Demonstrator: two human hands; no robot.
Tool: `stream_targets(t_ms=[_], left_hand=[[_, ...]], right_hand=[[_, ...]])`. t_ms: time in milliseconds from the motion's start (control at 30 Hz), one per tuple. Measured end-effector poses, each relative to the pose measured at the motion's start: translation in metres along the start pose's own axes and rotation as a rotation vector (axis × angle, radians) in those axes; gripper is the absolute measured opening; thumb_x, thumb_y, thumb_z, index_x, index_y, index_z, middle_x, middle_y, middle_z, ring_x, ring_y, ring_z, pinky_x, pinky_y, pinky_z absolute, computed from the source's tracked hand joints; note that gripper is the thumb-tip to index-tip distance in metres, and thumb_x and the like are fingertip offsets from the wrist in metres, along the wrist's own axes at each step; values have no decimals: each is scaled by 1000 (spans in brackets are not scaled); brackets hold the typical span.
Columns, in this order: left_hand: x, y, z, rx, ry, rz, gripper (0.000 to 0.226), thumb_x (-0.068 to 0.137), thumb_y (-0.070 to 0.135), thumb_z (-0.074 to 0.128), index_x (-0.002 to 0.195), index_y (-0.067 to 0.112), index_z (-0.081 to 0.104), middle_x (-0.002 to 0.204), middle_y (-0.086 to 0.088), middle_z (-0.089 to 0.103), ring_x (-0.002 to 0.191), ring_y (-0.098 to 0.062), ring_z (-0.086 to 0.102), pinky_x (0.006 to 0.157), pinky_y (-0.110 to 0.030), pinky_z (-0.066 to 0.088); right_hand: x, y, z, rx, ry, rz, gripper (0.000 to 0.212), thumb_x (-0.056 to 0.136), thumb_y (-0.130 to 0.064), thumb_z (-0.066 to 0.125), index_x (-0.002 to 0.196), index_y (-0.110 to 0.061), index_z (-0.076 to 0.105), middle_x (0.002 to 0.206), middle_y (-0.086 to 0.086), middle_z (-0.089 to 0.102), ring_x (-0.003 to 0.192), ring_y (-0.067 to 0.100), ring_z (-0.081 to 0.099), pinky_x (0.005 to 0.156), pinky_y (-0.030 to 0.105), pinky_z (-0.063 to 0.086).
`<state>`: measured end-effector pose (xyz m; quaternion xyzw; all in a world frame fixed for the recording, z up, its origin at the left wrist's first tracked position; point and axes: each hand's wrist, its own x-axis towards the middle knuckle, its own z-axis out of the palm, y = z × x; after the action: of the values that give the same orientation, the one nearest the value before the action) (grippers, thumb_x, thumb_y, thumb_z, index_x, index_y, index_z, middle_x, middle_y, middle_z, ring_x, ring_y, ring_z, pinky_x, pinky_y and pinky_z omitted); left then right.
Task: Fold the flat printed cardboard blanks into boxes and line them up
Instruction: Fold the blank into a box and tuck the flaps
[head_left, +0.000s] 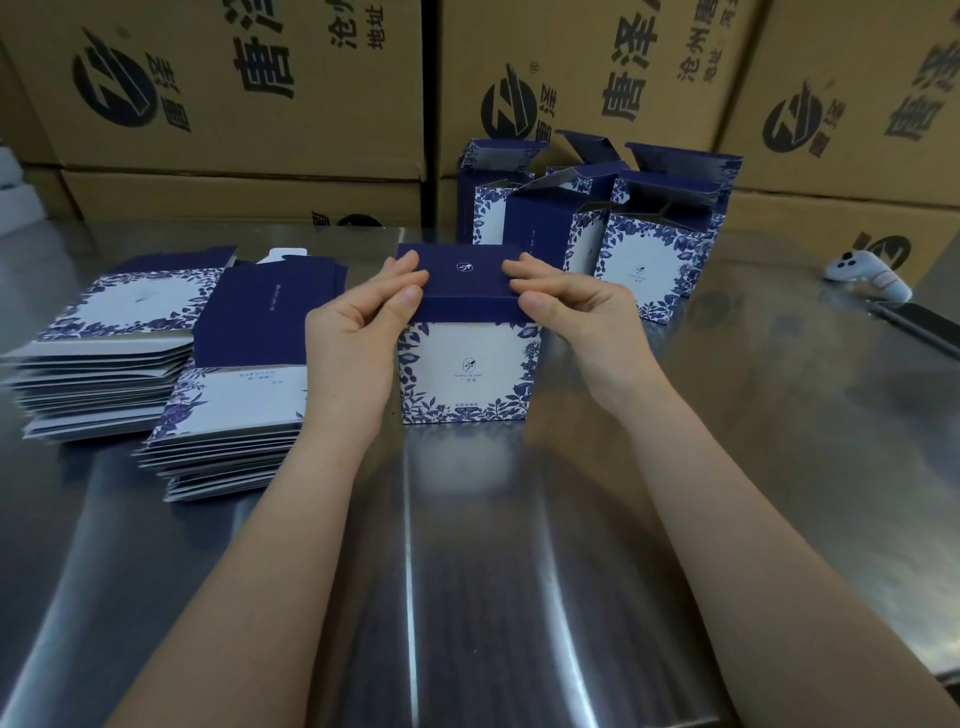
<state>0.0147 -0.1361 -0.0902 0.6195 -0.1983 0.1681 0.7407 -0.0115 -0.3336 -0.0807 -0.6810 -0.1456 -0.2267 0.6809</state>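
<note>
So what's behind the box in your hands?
Several folded boxes with open top flaps, then big brown cartons. The held box covers part of them, so their count is unclear.

I see a packing room or warehouse work area here, not a home: large corrugated shipping cartons printed with a company logo and Chinese characters stand stacked along the back. In front of them runs a stainless steel worktable bearing stacks of flat printed blanks and a cluster of folded blue-and-white boxes with open tops.
</note>
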Motion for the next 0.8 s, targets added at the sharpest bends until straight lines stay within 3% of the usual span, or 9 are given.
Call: stream_targets(t_ms=[167,300,400,533,600,700,800], left_hand=[[1,-2,1,18,21,19,24,93,5,61,102,25,72,113,14,68,120,3,56,91,-6,43],[-2,-3,3,-37,60,-19,25,93,7,63,98,29,73,114,18,67,111,9,59,84,-6,47],[-4,-3,5,17,109,-26,27,93,11,65,109,31,69,127,10,63,114,13,55,87,-5,45],[-7,-5,6,203,154,-24,40,92,18,68,131,25,61,137,5,58,125,0,52,101,-15,44],[-9,-5,7,288,162,-15,37,91,23,68,127,28,62,130,10,60,119,-3,56,99,-18,46],[-9,-7,7,363,128,-11,16,92,24,67,107,30,68,111,8,68,98,2,61,84,-10,46],[-10,-11,10,416,36,-7,8,91,21,66,92,25,74,86,16,70,78,8,61,72,-8,45]], right_hand=[[-2,-4,5,-47,54,-19,23,86,7,65,97,-12,71,108,7,71,123,16,58,109,34,43],[-3,-4,7,-106,37,-53,26,86,5,66,96,-18,71,108,4,70,124,16,57,104,28,46],[-2,-1,7,-206,20,-98,25,84,1,70,90,-23,72,106,-3,71,123,12,58,102,27,48],[-2,5,8,-406,125,-184,18,85,-5,71,94,-21,73,106,-4,71,119,11,59,104,39,47],[-2,7,8,-570,216,-286,13,85,-8,71,96,-13,74,104,-1,70,114,16,62,102,39,48],[-2,8,6,-796,326,-428,11,86,-8,69,95,-5,74,100,6,72,103,23,64,94,37,49],[0,8,2,-949,384,-452,11,89,-8,66,96,-3,73,99,9,72,99,28,64,92,33,46]])
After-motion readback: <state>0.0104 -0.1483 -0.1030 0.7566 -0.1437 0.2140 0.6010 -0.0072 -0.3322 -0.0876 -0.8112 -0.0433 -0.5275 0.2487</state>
